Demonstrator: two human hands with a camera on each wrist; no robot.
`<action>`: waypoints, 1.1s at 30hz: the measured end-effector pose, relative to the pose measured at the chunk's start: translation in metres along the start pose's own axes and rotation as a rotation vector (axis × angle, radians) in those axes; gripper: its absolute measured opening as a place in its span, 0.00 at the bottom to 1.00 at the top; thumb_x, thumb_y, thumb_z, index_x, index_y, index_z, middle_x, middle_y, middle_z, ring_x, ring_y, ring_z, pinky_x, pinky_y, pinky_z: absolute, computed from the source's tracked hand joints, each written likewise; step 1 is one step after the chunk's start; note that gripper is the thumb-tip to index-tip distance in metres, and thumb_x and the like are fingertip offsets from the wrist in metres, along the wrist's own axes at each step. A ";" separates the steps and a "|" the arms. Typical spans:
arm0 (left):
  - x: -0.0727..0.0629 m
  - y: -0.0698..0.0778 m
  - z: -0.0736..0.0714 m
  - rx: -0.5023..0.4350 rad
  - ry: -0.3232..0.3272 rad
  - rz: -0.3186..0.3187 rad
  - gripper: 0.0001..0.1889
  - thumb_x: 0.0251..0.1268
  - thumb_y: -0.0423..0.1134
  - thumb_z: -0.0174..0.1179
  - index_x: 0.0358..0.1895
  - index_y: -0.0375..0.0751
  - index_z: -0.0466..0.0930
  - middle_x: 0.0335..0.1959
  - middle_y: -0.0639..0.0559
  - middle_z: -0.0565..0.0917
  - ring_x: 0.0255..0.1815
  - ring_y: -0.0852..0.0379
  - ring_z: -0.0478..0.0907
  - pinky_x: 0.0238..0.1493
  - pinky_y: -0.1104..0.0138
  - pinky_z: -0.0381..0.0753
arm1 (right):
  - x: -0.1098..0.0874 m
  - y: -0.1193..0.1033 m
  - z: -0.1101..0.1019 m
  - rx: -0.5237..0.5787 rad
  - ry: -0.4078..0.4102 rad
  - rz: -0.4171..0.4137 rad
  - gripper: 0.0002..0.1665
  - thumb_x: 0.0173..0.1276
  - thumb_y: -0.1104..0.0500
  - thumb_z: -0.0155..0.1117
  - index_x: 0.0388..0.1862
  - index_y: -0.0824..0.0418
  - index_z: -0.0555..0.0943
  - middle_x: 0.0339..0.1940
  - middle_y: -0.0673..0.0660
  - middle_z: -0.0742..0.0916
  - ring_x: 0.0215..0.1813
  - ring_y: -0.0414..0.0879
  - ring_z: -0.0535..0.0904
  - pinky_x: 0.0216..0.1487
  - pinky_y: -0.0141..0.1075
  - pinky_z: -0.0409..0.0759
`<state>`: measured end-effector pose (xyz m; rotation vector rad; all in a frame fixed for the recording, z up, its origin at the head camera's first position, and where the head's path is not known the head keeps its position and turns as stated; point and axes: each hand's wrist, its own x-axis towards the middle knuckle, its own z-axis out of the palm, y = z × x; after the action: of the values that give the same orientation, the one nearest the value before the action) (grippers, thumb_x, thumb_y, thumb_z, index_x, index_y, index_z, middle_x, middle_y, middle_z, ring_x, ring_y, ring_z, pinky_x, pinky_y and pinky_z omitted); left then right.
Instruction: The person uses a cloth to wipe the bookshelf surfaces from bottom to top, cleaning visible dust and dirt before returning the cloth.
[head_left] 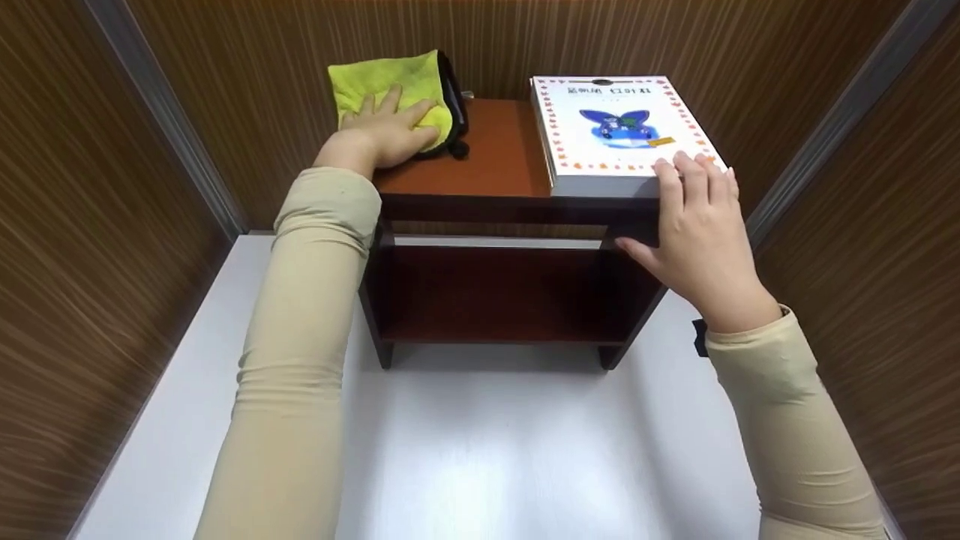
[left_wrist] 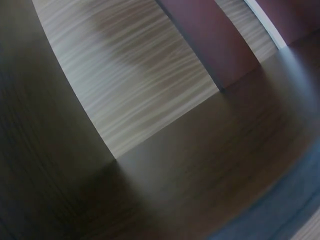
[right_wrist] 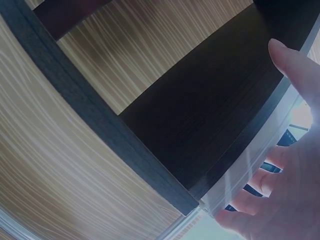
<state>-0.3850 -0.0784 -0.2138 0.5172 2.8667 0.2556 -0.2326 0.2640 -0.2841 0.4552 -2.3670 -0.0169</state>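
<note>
My left hand (head_left: pixel 386 135) lies with spread fingers on a yellow-green cloth (head_left: pixel 390 73) with a black edge, at the left end of a small brown wooden stand's top (head_left: pixel 495 150). At the right end lies a thick stack of books (head_left: pixel 622 184). The top cover is white with an orange leaf border and a blue butterfly picture. My right hand (head_left: pixel 701 232) rests its fingertips over the near right edge of the stack, the thumb apart below. The right wrist view shows this hand (right_wrist: pixel 280 195) with fingers along the books' edge. The left hand is out of the left wrist view.
The stand has a lower shelf (head_left: pixel 502 292) between its two side panels. Its dark underside (left_wrist: pixel 190 150) fills much of the left wrist view. Striped wood-pattern walls (head_left: pixel 75 225) close in at the back and both sides, above a white floor (head_left: pixel 487 450).
</note>
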 end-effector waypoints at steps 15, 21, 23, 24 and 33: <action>-0.003 -0.004 -0.006 -0.010 0.031 -0.006 0.32 0.67 0.60 0.25 0.74 0.65 0.33 0.74 0.46 0.26 0.70 0.34 0.23 0.64 0.39 0.29 | 0.006 0.000 -0.002 0.004 0.019 -0.009 0.53 0.46 0.48 0.75 0.62 0.73 0.61 0.58 0.74 0.69 0.59 0.71 0.62 0.63 0.62 0.53; -0.013 0.001 -0.003 0.010 0.033 0.022 0.33 0.67 0.61 0.25 0.74 0.63 0.34 0.74 0.44 0.27 0.70 0.32 0.25 0.64 0.38 0.31 | 0.007 0.002 -0.005 -0.010 -0.001 0.005 0.53 0.47 0.47 0.74 0.63 0.73 0.60 0.58 0.74 0.68 0.60 0.71 0.61 0.63 0.63 0.53; -0.020 0.003 -0.001 0.019 0.043 0.033 0.33 0.67 0.61 0.25 0.74 0.62 0.34 0.74 0.43 0.28 0.70 0.32 0.25 0.64 0.38 0.31 | 0.007 0.003 -0.005 -0.013 -0.004 0.005 0.53 0.47 0.47 0.74 0.63 0.73 0.60 0.59 0.74 0.68 0.60 0.71 0.61 0.63 0.63 0.53; -0.023 0.003 0.001 0.025 0.049 0.037 0.33 0.67 0.61 0.25 0.74 0.62 0.35 0.74 0.43 0.28 0.70 0.32 0.26 0.64 0.37 0.32 | 0.007 0.003 -0.005 -0.013 -0.005 0.005 0.53 0.47 0.47 0.74 0.63 0.73 0.60 0.59 0.74 0.67 0.60 0.71 0.61 0.63 0.63 0.53; -0.056 0.004 0.021 0.055 0.101 0.071 0.33 0.68 0.61 0.26 0.75 0.59 0.40 0.74 0.42 0.33 0.71 0.31 0.30 0.64 0.37 0.34 | 0.002 0.000 0.000 -0.005 -0.006 0.003 0.53 0.47 0.47 0.74 0.63 0.73 0.60 0.59 0.74 0.68 0.60 0.71 0.61 0.63 0.62 0.52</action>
<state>-0.3273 -0.0918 -0.2228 0.6344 2.9636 0.2206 -0.2340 0.2636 -0.2828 0.4503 -2.3729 -0.0230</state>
